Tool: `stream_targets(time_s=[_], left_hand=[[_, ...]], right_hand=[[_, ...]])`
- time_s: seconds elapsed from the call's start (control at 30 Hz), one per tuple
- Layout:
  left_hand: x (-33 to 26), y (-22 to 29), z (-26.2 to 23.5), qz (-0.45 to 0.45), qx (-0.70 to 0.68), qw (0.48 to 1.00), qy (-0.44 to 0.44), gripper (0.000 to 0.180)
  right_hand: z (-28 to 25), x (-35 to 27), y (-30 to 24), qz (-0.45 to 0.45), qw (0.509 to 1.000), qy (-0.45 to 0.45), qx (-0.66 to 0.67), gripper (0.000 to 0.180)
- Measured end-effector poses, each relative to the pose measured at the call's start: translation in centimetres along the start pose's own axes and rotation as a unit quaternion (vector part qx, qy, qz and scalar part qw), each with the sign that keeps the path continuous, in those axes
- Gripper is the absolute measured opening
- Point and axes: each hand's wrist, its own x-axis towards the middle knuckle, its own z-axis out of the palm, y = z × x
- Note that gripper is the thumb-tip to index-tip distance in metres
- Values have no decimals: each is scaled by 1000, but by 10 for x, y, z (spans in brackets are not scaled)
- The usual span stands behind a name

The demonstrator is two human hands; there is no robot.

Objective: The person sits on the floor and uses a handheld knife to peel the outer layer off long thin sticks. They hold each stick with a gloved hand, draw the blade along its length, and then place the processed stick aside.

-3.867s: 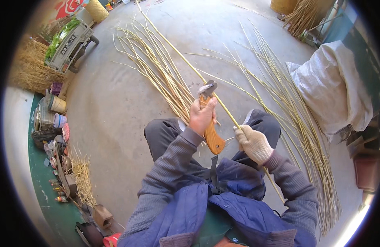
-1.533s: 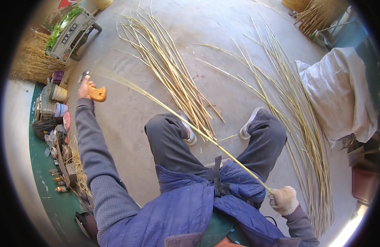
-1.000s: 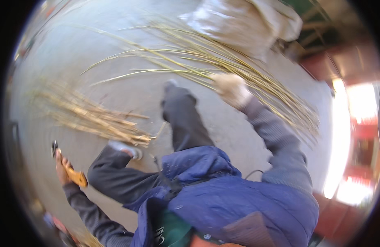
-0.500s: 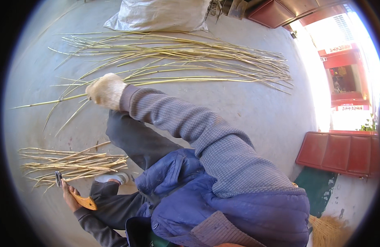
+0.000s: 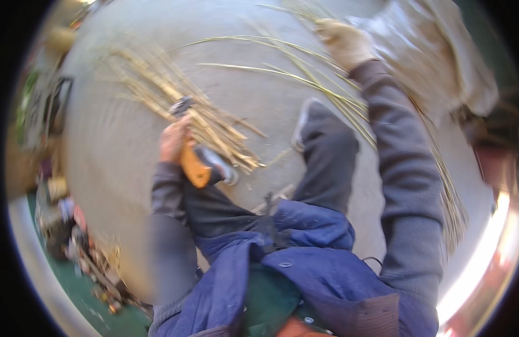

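Wooden-handled tool (image 5: pixel 195 166) sits in the closed left grip (image 5: pixel 174 139), over pale sticks (image 5: pixel 221 135) on the floor (image 5: pixel 124 185); the gloved right grip (image 5: pixel 345 44) is near the white sack (image 5: pixel 439 62) and green stalks (image 5: pixel 349 104) toward the floor's right edge, its hold too blurred to tell.

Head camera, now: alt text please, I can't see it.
The bare left hand grips a wooden-handled tool over tan stalks on the floor. The gloved right hand is outstretched near a white sack, its hold unclear; greenish stalks lie toward the right.
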Motion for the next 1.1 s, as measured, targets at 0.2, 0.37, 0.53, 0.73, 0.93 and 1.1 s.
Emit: stream_targets(time_s=[0.2, 0.37, 0.53, 0.73, 0.93, 1.1], left_hand=[[-33, 0, 8, 46, 4, 998, -49, 29], [-44, -2, -2, 71, 1, 993, -97, 42], [-52, -2, -13, 50, 35, 994, -96, 48], [-52, -8, -34, 76, 124, 986, -85, 42], [-56, -13, -36, 65, 304, 950, -33, 42], [-61, -15, -34, 52, 298, 953, 27, 43]], right_hand=[[-44, 97, -5, 139, 949, 185, -214, 44], [38, 64, -122, 19, 967, -134, 217, 33], [81, 5, -264, 107, 669, -416, 607, 46], [92, -6, -303, 181, 556, -415, 697, 39], [139, -10, -294, 167, 494, -460, 719, 44], [181, -13, -278, 217, 482, -422, 736, 32]])
